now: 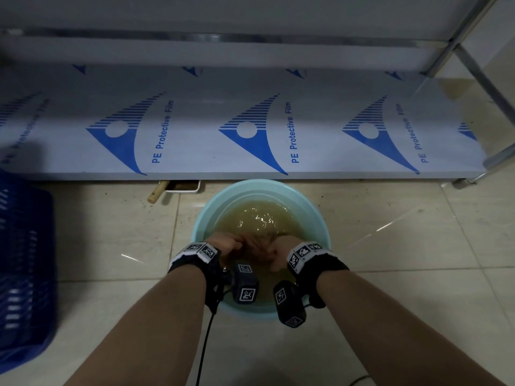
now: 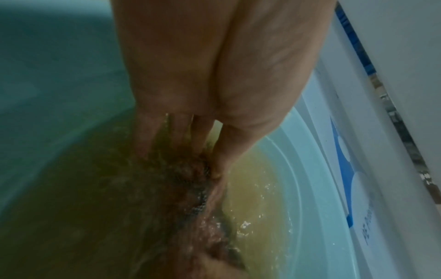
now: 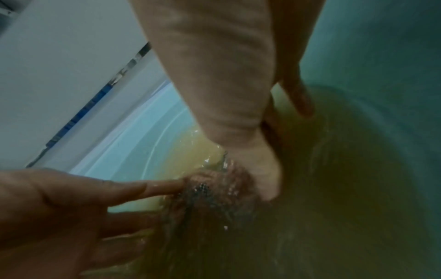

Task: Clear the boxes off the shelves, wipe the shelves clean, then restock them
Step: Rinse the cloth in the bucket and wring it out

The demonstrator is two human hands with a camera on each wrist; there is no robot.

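A pale blue basin (image 1: 207,215) of murky yellowish water stands on the floor in front of the bottom shelf (image 1: 250,160). That shelf is bare and covered in white film with blue print. Both hands are down in the water at the basin's near side. My left hand (image 1: 227,245) and right hand (image 1: 276,252) meet on a dark, wet cloth (image 1: 257,242). In the left wrist view the left hand (image 2: 198,149) pinches the cloth (image 2: 190,177) between fingers and thumb. The right hand (image 3: 260,175) grips the cloth (image 3: 214,194) under the surface, with the left hand's fingers (image 3: 155,186) against it.
A blue slatted crate (image 1: 22,260) stands on the floor at the left. A wooden handle (image 1: 158,192) and a white tray (image 1: 184,188) poke out from under the shelf. The upper shelf edge (image 1: 223,50) and metal posts (image 1: 485,79) rise behind, over tiled floor (image 1: 390,246).
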